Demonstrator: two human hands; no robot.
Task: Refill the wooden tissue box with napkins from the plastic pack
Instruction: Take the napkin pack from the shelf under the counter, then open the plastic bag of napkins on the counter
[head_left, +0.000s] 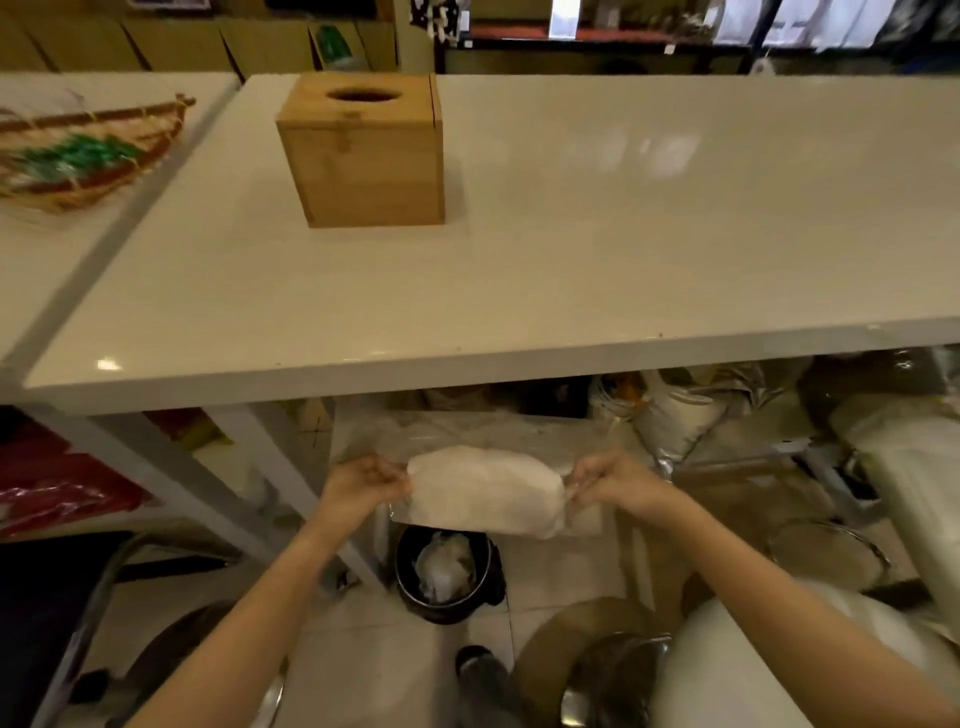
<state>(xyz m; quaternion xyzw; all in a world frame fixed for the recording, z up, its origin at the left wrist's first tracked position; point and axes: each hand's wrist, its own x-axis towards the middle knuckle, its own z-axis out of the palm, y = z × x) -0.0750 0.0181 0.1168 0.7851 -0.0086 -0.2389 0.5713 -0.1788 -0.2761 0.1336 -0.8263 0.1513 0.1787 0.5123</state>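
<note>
While both hands work below its front edge, the white bench (571, 234) fills most of the view, glossy and bare but for one item. A second white surface (62, 260) adjoins it at left and carries a woven basket (78, 156) with green contents.

Wooden tissue box (363, 150): upright on the bench, far-left portion of the top, well apart from the hands. Oval opening in its lid faces up; interior dark, contents cannot be told.

Plastic pack (485, 491): held in the air below and in front of the bench edge, stretched horizontally between the two hands. White napkins show through the clear wrap; loose film sticks out at the ends.

Waste bin (447, 571): dark, round, on the tiled floor directly under the pack, crumpled light material inside. Bags and sacks (675, 415) crowd the floor under the bench at right.

Left hand (363, 483): fingers closed, pinching the left end of the pack. Right hand (615, 480): fingers likewise clamped on the right end, gripping the film. Both forearms bare, reaching forward from the bottom of the view.

Dark shoe (475, 662) visible on the tiles near the bottom centre.
</note>
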